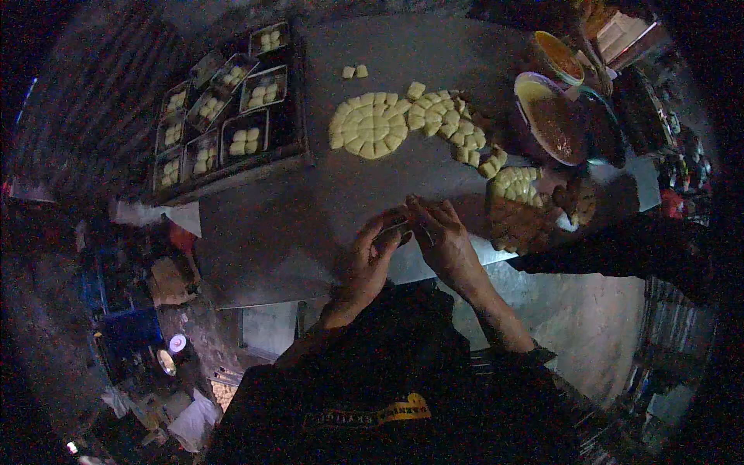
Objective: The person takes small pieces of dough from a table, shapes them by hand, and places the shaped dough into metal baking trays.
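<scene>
My left hand (380, 248) and my right hand (438, 240) meet over the grey table (263, 248), both with fingers curled around something small that I cannot make out. Beyond them lies a round of pale dough (368, 124) scored into many pieces, with a trail of cut dough pieces (438, 116) to its right. Two small pieces (349, 72) sit apart at the back. Right of my hands is another batch of cut dough (515, 182), partly under a co-worker's hands (527, 221).
A dark tray (298, 132) at the left holds several small metal tins (244, 136) with dough balls. A purple-white bowl (550, 116), an orange-filled bowl (558, 56) and a dark bowl stand at the back right. A co-worker's dark sleeve (620, 248) reaches in from the right.
</scene>
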Demonstrator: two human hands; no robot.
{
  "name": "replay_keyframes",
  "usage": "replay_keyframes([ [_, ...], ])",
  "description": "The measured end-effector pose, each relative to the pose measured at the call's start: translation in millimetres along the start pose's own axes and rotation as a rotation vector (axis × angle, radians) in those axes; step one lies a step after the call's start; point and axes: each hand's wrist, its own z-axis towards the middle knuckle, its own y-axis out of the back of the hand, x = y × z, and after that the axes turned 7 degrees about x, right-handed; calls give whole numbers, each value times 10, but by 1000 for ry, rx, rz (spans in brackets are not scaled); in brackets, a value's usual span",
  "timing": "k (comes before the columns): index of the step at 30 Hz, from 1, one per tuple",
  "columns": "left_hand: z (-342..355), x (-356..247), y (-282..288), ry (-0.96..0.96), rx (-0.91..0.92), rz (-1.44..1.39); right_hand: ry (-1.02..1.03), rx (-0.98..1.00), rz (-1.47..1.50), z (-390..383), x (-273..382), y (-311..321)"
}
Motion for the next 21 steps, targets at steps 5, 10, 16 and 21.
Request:
replay_keyframes([
  [5,-107,142,444,87,25,184,-347,293,557,-18,332,-145],
  [10,-124,197,791,351,185,-855,-195,152,550,-125,652,-206],
  [16,-118,-60,895,46,361,-208,-423,128,595,-180,651,-322],
  [21,-102,-155,857,-196,398,278,-385,71,439,-166,565,-267],
])
